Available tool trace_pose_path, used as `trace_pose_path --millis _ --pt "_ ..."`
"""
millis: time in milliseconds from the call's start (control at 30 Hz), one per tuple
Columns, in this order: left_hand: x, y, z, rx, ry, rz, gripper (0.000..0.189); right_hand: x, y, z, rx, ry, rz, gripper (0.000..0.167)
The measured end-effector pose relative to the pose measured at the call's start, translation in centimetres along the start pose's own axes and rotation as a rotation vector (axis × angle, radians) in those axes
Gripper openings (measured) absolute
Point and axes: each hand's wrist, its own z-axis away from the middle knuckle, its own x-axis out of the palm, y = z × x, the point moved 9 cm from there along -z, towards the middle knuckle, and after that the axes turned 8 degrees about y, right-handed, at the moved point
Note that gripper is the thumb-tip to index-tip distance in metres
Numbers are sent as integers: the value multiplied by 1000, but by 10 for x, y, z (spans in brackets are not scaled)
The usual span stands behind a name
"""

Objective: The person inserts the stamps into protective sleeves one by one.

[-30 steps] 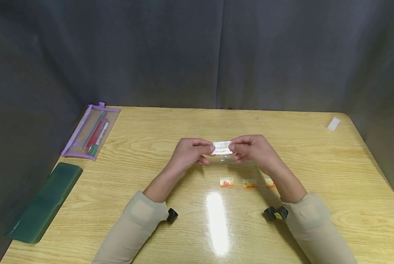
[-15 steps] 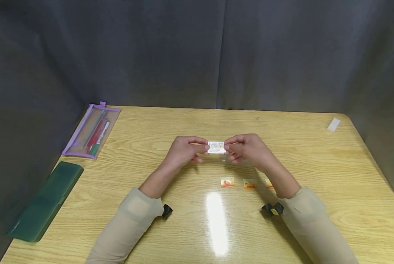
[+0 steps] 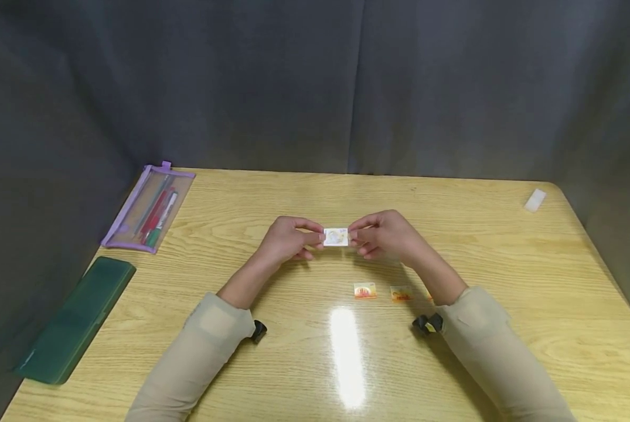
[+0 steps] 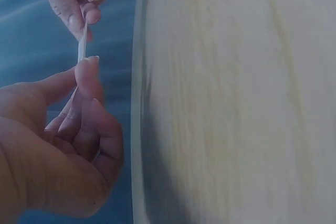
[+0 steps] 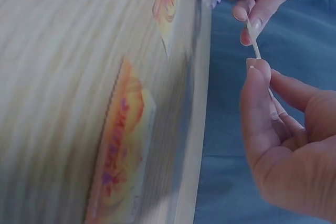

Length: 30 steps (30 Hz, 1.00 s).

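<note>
A small white stamp [image 3: 336,237] with a pale printed picture is held up over the table between both hands. My left hand [image 3: 288,241] pinches its left edge between thumb and fingers. At the opposite edge my right hand [image 3: 388,235] pinches it the same way. Edge-on in the left wrist view, the stamp [image 4: 82,48] is a thin white strip. Nearer the person lie an orange-and-yellow stamp [image 3: 364,291] and a similar second stamp [image 3: 401,293]. A third is mostly hidden by the right forearm. Close up, one orange stamp [image 5: 123,156] has a toothed edge.
On the far left lies a purple-edged mesh pouch [image 3: 148,208] with pens inside. A dark green case [image 3: 77,319] is in front of it. At the back right corner sits a white block [image 3: 535,200]. Dark curtains [image 3: 315,88] enclose the wooden table [image 3: 241,205].
Both hands have shifted left together with the white stamp between them. Its glare has faded, so its print shows more clearly. The right forearm now covers more of the third orange stamp.
</note>
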Motion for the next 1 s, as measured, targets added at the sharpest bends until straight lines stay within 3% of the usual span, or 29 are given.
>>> trace_pose_path --millis 367,733,1000 --pt "-10 -11 -5 -30 6 -90 16 18 -5 -5 -34 -129 98 41" --pt "-19 -20 -9 -25 -32 -160 22 35 -1 -11 -6 -194 112 44" --pt "-30 -20 -6 -22 -35 -227 27 32 2 -10 1 -197 92 47"
